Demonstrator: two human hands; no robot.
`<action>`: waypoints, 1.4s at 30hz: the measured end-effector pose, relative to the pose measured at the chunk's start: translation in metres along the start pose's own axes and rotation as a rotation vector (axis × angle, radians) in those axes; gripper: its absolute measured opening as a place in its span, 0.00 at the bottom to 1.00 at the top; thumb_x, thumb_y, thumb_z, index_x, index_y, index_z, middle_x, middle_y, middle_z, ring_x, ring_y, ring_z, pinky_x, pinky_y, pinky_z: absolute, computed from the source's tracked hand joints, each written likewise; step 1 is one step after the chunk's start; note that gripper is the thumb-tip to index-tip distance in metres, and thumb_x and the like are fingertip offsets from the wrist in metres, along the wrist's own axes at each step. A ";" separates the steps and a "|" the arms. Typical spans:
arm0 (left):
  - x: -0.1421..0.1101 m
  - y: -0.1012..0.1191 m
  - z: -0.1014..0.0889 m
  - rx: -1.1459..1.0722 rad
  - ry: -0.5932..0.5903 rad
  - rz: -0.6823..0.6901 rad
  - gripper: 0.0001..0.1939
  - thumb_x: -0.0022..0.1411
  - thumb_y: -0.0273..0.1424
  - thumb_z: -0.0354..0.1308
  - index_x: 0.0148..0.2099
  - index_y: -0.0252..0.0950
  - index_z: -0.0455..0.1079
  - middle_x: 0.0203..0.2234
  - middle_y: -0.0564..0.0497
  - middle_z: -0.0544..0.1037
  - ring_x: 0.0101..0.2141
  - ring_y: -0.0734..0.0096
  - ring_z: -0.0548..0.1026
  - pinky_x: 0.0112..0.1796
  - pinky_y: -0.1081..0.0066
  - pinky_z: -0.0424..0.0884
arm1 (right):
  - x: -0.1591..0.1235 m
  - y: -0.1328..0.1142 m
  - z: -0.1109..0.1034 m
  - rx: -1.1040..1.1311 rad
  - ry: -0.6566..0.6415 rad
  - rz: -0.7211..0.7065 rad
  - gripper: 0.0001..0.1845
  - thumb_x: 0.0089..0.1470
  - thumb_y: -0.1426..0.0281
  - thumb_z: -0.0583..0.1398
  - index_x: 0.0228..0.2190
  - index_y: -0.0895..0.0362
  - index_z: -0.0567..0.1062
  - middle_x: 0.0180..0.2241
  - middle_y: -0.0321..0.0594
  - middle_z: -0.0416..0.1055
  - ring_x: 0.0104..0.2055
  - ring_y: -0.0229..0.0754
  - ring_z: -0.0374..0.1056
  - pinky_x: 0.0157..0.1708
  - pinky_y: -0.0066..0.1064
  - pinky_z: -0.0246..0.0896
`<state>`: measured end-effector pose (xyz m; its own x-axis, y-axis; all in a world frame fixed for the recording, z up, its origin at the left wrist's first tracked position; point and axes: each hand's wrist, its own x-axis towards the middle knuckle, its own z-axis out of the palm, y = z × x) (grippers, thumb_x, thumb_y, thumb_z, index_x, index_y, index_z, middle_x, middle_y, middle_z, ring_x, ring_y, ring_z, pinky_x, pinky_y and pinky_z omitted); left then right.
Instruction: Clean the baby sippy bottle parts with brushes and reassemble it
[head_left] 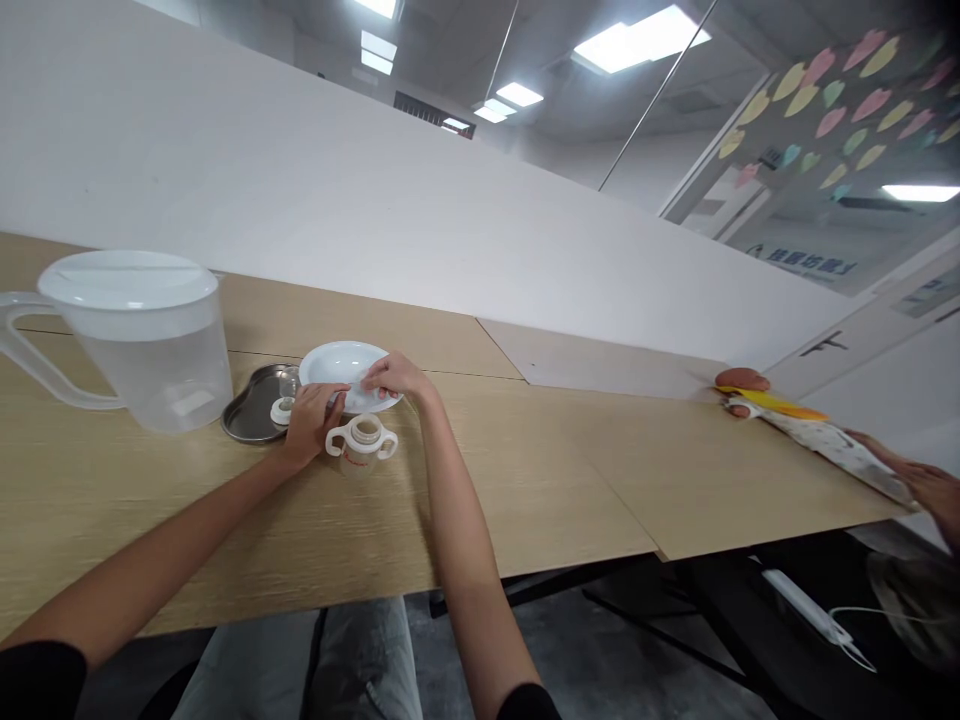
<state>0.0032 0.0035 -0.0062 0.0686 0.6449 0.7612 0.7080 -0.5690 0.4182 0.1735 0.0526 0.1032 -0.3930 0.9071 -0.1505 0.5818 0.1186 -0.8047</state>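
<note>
white plate (341, 362) sits near the far edge of the wood-grain table (525, 480), with the person's right hand (396, 376) over its near rim. the fingers (375, 380) lie across that rim, though i can't tell whether they grip it. the left hand (311, 422) is just beside it, fingertips reaching the plate's edge; the hands are close together but apart, and what the left one holds, if anything, is hidden. just in front of the plate, a two-handled baby bottle (361, 445) stands upright, open at the top. to the left, a steel tray (251, 410) carries a small glass bottle (289, 382) and a white screw ring (281, 410) — a clear plastic jug (154, 365) with a white lid stands touching the tray's left side. toward the table's right end, a co-worker's hand (930, 490) is near a printed cloth (832, 455), with a brown oval object (741, 380) beyond.
</note>
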 end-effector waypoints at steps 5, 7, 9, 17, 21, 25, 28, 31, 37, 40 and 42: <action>0.000 -0.001 0.000 0.011 -0.006 0.002 0.13 0.68 0.35 0.47 0.42 0.38 0.72 0.36 0.47 0.80 0.39 0.58 0.75 0.45 0.56 0.65 | 0.011 0.003 0.018 -0.516 0.170 0.069 0.05 0.43 0.76 0.69 0.25 0.59 0.78 0.26 0.41 0.76 0.30 0.42 0.73 0.30 0.28 0.66; 0.000 -0.002 0.001 0.017 -0.011 0.000 0.12 0.68 0.35 0.47 0.42 0.39 0.72 0.36 0.48 0.80 0.39 0.58 0.75 0.45 0.56 0.65 | 0.016 0.003 0.029 -0.595 0.219 0.081 0.08 0.41 0.76 0.70 0.27 0.59 0.79 0.33 0.49 0.78 0.40 0.51 0.74 0.38 0.35 0.68; 0.001 -0.002 0.001 0.018 -0.015 -0.008 0.12 0.68 0.35 0.47 0.41 0.39 0.72 0.37 0.48 0.80 0.40 0.59 0.75 0.46 0.57 0.65 | 0.019 0.002 0.038 -0.628 0.231 0.077 0.09 0.41 0.77 0.70 0.30 0.60 0.80 0.39 0.55 0.77 0.47 0.57 0.72 0.43 0.40 0.67; 0.000 -0.001 0.001 0.004 -0.016 -0.011 0.13 0.68 0.36 0.46 0.40 0.39 0.71 0.36 0.46 0.80 0.40 0.57 0.74 0.44 0.55 0.64 | 0.026 0.011 0.043 -0.597 0.075 -0.074 0.07 0.50 0.70 0.66 0.33 0.53 0.83 0.36 0.44 0.79 0.41 0.47 0.73 0.37 0.30 0.64; 0.001 0.002 -0.001 -0.013 -0.006 -0.013 0.14 0.68 0.36 0.46 0.40 0.39 0.71 0.37 0.46 0.80 0.41 0.58 0.75 0.45 0.55 0.65 | 0.031 0.018 0.039 -0.489 0.050 -0.175 0.08 0.51 0.72 0.63 0.31 0.54 0.83 0.31 0.36 0.79 0.38 0.39 0.71 0.36 0.23 0.61; 0.001 0.007 -0.004 -0.053 0.020 0.054 0.13 0.69 0.35 0.46 0.42 0.39 0.71 0.42 0.47 0.79 0.46 0.60 0.74 0.49 0.55 0.67 | 0.033 0.021 0.033 -0.199 0.032 -0.202 0.10 0.51 0.75 0.61 0.33 0.57 0.83 0.29 0.33 0.76 0.29 0.33 0.65 0.28 0.21 0.57; 0.000 0.010 -0.007 -0.067 0.098 0.099 0.13 0.68 0.34 0.48 0.51 0.37 0.67 0.50 0.44 0.75 0.53 0.58 0.71 0.55 0.52 0.64 | 0.032 0.020 0.027 0.005 0.015 -0.189 0.10 0.50 0.70 0.62 0.34 0.57 0.83 0.27 0.32 0.73 0.24 0.31 0.59 0.20 0.21 0.52; -0.002 0.010 -0.007 -0.064 0.160 0.071 0.18 0.68 0.34 0.48 0.58 0.34 0.60 0.54 0.40 0.71 0.57 0.55 0.67 0.58 0.49 0.62 | 0.026 0.016 0.019 0.167 0.065 -0.216 0.10 0.47 0.67 0.64 0.32 0.58 0.82 0.26 0.32 0.71 0.25 0.31 0.58 0.18 0.20 0.50; -0.002 0.006 -0.006 -0.058 0.154 -0.033 0.17 0.68 0.38 0.48 0.56 0.41 0.63 0.50 0.42 0.73 0.53 0.52 0.70 0.54 0.46 0.65 | 0.008 0.001 0.004 0.355 0.135 -0.199 0.10 0.44 0.68 0.66 0.31 0.60 0.80 0.27 0.34 0.71 0.24 0.29 0.57 0.19 0.20 0.51; -0.001 0.005 -0.006 -0.074 0.114 -0.019 0.16 0.68 0.37 0.48 0.55 0.42 0.64 0.49 0.42 0.74 0.52 0.52 0.71 0.53 0.46 0.64 | 0.000 -0.006 -0.001 0.369 0.130 -0.197 0.10 0.45 0.69 0.66 0.31 0.61 0.80 0.26 0.34 0.71 0.24 0.29 0.57 0.20 0.20 0.51; 0.000 0.005 -0.005 -0.069 0.091 -0.007 0.16 0.68 0.37 0.47 0.55 0.42 0.64 0.49 0.43 0.75 0.52 0.52 0.71 0.53 0.47 0.63 | -0.002 -0.007 -0.002 0.369 0.117 -0.206 0.10 0.44 0.69 0.67 0.31 0.61 0.80 0.26 0.34 0.70 0.24 0.29 0.58 0.19 0.20 0.51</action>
<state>0.0027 -0.0021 -0.0018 -0.0026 0.6012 0.7991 0.6582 -0.6006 0.4540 0.1712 0.0507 0.1104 -0.3781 0.9220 0.0837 0.1980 0.1688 -0.9656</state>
